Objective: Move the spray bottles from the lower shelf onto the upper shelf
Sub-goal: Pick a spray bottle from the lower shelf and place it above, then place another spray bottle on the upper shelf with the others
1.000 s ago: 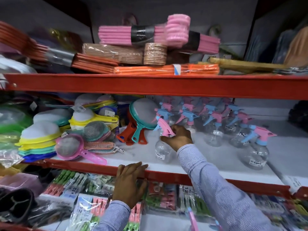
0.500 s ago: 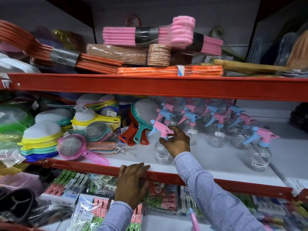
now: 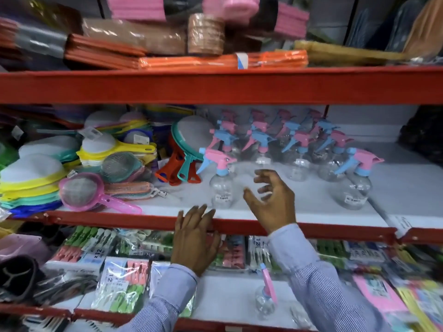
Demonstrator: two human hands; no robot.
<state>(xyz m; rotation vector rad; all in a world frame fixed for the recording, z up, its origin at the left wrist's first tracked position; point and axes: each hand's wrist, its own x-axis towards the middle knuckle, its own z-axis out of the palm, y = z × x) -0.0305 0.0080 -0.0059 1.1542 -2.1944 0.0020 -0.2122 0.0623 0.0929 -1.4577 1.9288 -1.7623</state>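
Note:
A clear spray bottle with a pink and blue trigger head (image 3: 221, 180) stands upright near the front of the white middle shelf (image 3: 311, 207). My right hand (image 3: 271, 200) hovers just right of it, fingers spread, holding nothing. My left hand (image 3: 194, 240) lies flat on the red front rail of that shelf (image 3: 119, 218). Several more spray bottles (image 3: 299, 149) stand in rows behind, and one (image 3: 354, 180) stands alone at the right. Another spray bottle (image 3: 265, 298) stands on the lower shelf between my arms.
Stacked plastic strainers (image 3: 79, 168) fill the left of the middle shelf. Packs of clothes pegs (image 3: 124, 276) crowd the lower shelf. Bundled pink and orange hangers (image 3: 215, 61) sit on the top shelf above a red beam (image 3: 215, 86).
My right hand has let go of the front spray bottle and drawn back to its right with fingers spread. The bottle stays standing on the shelf. The view has tilted down.

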